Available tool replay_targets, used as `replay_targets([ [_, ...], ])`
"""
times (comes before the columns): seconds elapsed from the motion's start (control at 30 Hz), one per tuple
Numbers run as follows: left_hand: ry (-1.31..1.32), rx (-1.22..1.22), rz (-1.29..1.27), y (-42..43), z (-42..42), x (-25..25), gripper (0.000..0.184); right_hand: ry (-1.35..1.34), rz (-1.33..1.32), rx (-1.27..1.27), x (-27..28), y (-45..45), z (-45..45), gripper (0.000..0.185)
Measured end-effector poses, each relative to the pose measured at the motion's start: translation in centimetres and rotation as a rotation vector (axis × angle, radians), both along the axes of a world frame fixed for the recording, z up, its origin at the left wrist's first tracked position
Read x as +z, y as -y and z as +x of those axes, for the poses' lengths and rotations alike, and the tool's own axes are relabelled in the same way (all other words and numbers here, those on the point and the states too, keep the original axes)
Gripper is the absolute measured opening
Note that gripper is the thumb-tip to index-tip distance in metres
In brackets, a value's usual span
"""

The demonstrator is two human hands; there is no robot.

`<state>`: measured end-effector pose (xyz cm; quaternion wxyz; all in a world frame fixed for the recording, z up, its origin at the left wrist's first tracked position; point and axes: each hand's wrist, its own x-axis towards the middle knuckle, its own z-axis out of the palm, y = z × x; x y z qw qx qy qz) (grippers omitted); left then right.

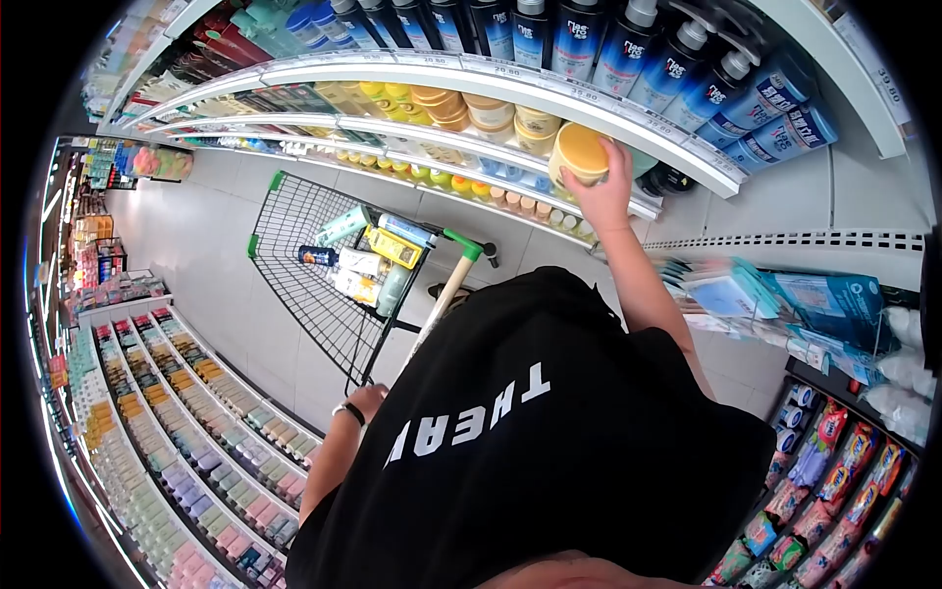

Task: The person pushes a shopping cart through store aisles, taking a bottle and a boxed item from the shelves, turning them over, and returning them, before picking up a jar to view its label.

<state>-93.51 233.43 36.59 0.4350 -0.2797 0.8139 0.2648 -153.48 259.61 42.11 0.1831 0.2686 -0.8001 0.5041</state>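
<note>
My right hand [602,192] is closed around a round cream tub with a yellow lid [583,154], at the front of a middle shelf. Similar tubs [537,128] stand in a row just left of it. My left hand [369,401], with a dark band at the wrist, grips the near end of the shopping cart's handle [444,294]. Inside the wire cart [285,240] lie a yellow package [393,247], a pale green bottle [342,226], a dark blue container [316,255] and several other bottles and packs.
Blue pump bottles [579,39] line the shelf above the tubs. Left of the cart, a low tiered rack [186,422] holds rows of small products. Hanging packs [824,304] and a snack-like bagged display [834,481] stand at the right. Tiled floor [211,226] surrounds the cart.
</note>
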Motion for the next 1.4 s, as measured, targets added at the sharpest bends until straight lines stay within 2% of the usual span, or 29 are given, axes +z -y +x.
replay_targets([
  [0.03, -0.092, 0.102, 0.075, 1.1, -1.3, 0.9, 0.05, 0.002, -0.002, -0.001, 0.1, -0.3, 0.8, 0.077],
  [0.1, -0.127, 0.071, -0.06, 1.3, -7.4, 5.9, 0.056, 0.135, -0.085, 0.109, 0.8, -1.0, 2.3, 0.073],
  [0.13, -0.254, 0.039, -0.103, 1.3, -10.3, 8.3, 0.056, 0.135, -0.086, 0.112, 1.4, -1.1, 3.2, 0.073],
  [0.2, -0.544, 0.056, -0.121, 1.1, -15.3, 11.4, 0.052, 0.603, -0.522, 0.389, 2.9, -0.7, 5.1, 0.065],
  [0.23, -0.71, 0.104, -0.096, 0.7, -17.7, 12.3, 0.049, 0.604, -0.521, 0.393, 3.5, -0.6, 5.5, 0.065],
  [0.3, -0.818, 0.323, 0.158, -1.0, -23.2, 14.3, 0.049, 0.909, -0.778, 0.685, 5.0, -0.5, 6.5, 0.057],
  [0.37, -0.957, 0.524, 0.658, -3.1, -27.6, 14.1, 0.056, 1.027, -0.9, 1.002, 7.9, 0.2, 8.0, 0.055],
  [0.43, -0.969, 0.709, 1.056, -6.8, -31.9, 15.9, 0.063, 1.228, -1.039, 1.163, 11.8, 1.0, 10.4, 0.056],
  [0.5, -0.982, 0.953, 1.354, -10.7, -35.6, 16.0, 0.073, 1.301, -1.086, 1.311, 11.1, 1.7, 11.3, 0.061],
  [0.53, -0.827, 1.028, 1.696, -11.3, -36.5, 16.0, 0.077, 1.379, -1.024, 1.134, 12.0, 2.1, 12.5, 0.061],
  [0.57, -0.637, 1.085, 2.03, -11.7, -37.1, 16.0, 0.081, 1.341, -1.001, 1.049, 11.7, 2.4, 13.5, 0.064],
  [0.6, -0.508, 1.245, 2.123, -12.2, -37.4, 15.7, 0.087, 1.258, -0.973, 1.016, 11.1, 2.3, 13.8, 0.056],
  [0.63, -0.512, 1.244, 2.126, -12.3, -37.1, 15.7, 0.087, 1.176, -0.942, 0.983, 10.8, 2.2, 13.9, 0.048],
  [0.67, -0.547, 1.209, 2.031, -12.7, -36.5, 15.8, 0.087, 1.178, -0.938, 0.987, 10.5, 1.9, 13.7, 0.048],
  [0.7, -0.574, 1.175, 1.932, -12.9, -36.2, 16.6, 0.088, 1.034, -0.765, 0.904, 10.5, 1.5, 13.4, 0.048],
  [0.73, -0.532, 1.254, 1.777, -13.2, -36.3, 17.7, 0.092, 0.89, -0.596, 0.816, 10.4, 1.2, 13.2, 0.048],
  [0.77, -0.529, 1.26, 1.774, -13.3, -36.2, 17.5, 0.092, 0.896, -0.597, 0.815, 9.9, 0.9, 13.2, 0.048],
  [0.83, -0.575, 1.235, 1.703, -13.4, -36.0, 16.9, 0.093, 1.017, -0.695, 0.851, 9.1, 0.6, 13.4, 0.036],
  [0.9, -0.597, 1.219, 1.76, -13.4, -35.7, 16.4, 0.093, 0.98, -0.66, 0.846, 9.1, 0.3, 13.3, 0.036],
  [0.97, -0.658, 1.248, 1.607, -13.8, -35.6, 17.2, 0.092, 1.05, -0.727, 0.897, 9.3, 0.4, 13.1, 0.036],
  [1.1, -0.774, 1.267, 1.536, -14.5, -35.4, 17.1, 0.085, 1.066, -0.787, 0.981, 8.8, 0.7, 13.0, 0.038],
  [1.4, -0.892, 1.237, 1.506, -15.0, -34.6, 16.8, 0.079, 0.996, -0.733, 1.088, 8.8, 1.0, 12.6, 0.04],
])
